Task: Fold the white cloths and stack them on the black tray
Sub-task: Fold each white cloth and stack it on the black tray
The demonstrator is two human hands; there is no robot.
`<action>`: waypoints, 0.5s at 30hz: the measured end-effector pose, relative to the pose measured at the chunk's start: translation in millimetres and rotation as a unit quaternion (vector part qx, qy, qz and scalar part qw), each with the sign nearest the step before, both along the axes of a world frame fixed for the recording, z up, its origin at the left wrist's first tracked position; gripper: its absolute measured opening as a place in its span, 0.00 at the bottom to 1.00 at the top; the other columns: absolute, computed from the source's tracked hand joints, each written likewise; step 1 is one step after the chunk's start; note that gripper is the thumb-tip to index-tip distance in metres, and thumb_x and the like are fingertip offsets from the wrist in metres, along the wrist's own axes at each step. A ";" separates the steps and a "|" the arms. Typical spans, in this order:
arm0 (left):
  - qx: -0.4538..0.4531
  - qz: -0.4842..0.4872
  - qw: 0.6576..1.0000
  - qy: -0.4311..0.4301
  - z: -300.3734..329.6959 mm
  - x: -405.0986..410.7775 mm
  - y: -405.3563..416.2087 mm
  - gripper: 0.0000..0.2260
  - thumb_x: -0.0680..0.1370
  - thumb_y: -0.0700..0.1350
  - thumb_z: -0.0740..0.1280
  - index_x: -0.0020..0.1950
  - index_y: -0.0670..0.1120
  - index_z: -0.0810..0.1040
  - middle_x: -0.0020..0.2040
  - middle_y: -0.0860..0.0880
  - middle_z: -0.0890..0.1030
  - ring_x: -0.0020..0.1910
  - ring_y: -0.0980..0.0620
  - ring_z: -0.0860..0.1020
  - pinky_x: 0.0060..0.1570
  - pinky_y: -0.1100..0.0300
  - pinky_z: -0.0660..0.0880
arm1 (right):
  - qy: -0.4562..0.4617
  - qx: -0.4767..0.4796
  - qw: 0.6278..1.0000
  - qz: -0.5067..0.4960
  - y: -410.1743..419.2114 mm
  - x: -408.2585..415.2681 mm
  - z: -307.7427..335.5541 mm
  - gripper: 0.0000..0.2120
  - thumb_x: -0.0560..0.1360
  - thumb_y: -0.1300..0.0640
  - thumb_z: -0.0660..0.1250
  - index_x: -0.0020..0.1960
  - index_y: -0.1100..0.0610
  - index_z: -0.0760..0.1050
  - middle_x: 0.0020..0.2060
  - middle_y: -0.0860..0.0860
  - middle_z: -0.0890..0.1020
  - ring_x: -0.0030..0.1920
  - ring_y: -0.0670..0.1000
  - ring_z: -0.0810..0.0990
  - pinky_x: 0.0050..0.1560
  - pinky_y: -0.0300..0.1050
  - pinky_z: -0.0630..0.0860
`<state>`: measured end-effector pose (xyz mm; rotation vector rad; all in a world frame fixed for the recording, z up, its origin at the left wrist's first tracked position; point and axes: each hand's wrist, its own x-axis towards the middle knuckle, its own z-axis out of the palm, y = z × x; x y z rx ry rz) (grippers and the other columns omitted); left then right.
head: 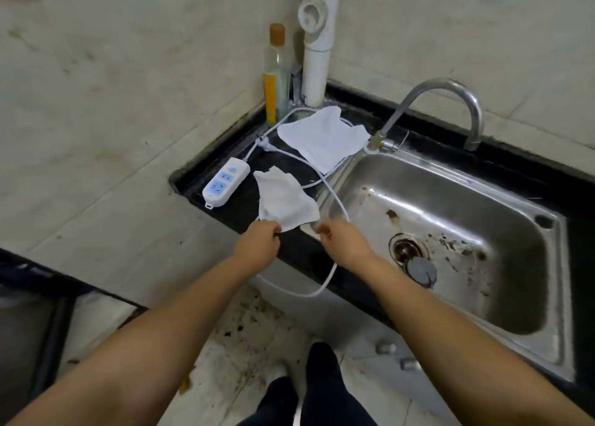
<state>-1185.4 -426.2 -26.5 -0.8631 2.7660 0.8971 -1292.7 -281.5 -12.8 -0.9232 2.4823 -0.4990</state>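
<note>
A crumpled white cloth (285, 200) lies on the black countertop (238, 206) left of the sink. My left hand (259, 243) pinches its near left corner. My right hand (341, 240) has curled fingers at the cloth's near right corner, close to the white cable; whether it grips the cloth I cannot tell. A second white cloth (323, 139) lies spread out farther back, partly over the sink's rim. No black tray is in view.
A white power strip (225, 182) with its cable (335, 200) looping over the counter edge lies left of the cloths. A steel sink (450, 232) with a tap (450, 110) fills the right. A bottle (275, 74) and a white pipe (318, 45) stand in the corner.
</note>
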 end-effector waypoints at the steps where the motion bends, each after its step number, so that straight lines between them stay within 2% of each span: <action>1: -0.012 -0.001 1.000 -0.007 -6.5 -4.5 -4.4 0.13 0.77 0.38 0.60 0.59 0.44 0.77 0.59 0.44 0.77 0.58 0.45 0.75 0.59 0.50 0.73 | 0.012 -0.006 1.000 0.010 -10.4 -9.5 -6.6 0.12 0.77 0.61 0.58 0.55 0.58 0.78 0.53 0.56 0.78 0.54 0.57 0.78 0.57 0.48 0.73; 5: -0.090 -0.047 0.992 -0.072 -27.6 -14.0 -12.4 0.17 0.78 0.43 0.60 0.68 0.46 0.70 0.66 0.46 0.70 0.66 0.46 0.67 0.64 0.53 0.67 | 0.033 0.024 0.996 0.073 -40.3 -38.2 -31.6 0.16 0.77 0.61 0.60 0.64 0.58 0.73 0.60 0.59 0.72 0.61 0.60 0.72 0.65 0.50 0.68; 7: -0.135 -0.067 0.986 -0.073 -33.7 -17.1 -14.8 0.18 0.78 0.45 0.61 0.69 0.47 0.68 0.66 0.47 0.69 0.67 0.47 0.65 0.63 0.55 0.64 | 0.055 0.047 0.991 0.112 -47.4 -48.6 -41.1 0.16 0.77 0.62 0.60 0.64 0.59 0.72 0.61 0.59 0.71 0.60 0.61 0.72 0.63 0.51 0.69; 11: -0.163 -0.060 0.983 -0.054 -39.4 -22.4 -18.9 0.14 0.79 0.46 0.59 0.64 0.47 0.71 0.64 0.47 0.70 0.63 0.47 0.67 0.61 0.57 0.63 | 0.090 0.067 0.981 0.159 -52.5 -59.9 -46.4 0.12 0.76 0.62 0.60 0.58 0.63 0.73 0.59 0.60 0.72 0.59 0.60 0.73 0.58 0.51 0.69; 15: -0.122 -0.049 0.991 -0.022 -31.5 -31.3 -23.4 0.09 0.80 0.44 0.58 0.56 0.43 0.75 0.58 0.45 0.74 0.58 0.47 0.70 0.57 0.57 0.66 | 0.105 0.058 0.984 0.134 -51.6 -65.9 -36.3 0.11 0.78 0.58 0.58 0.56 0.61 0.73 0.57 0.57 0.74 0.60 0.58 0.72 0.59 0.51 0.70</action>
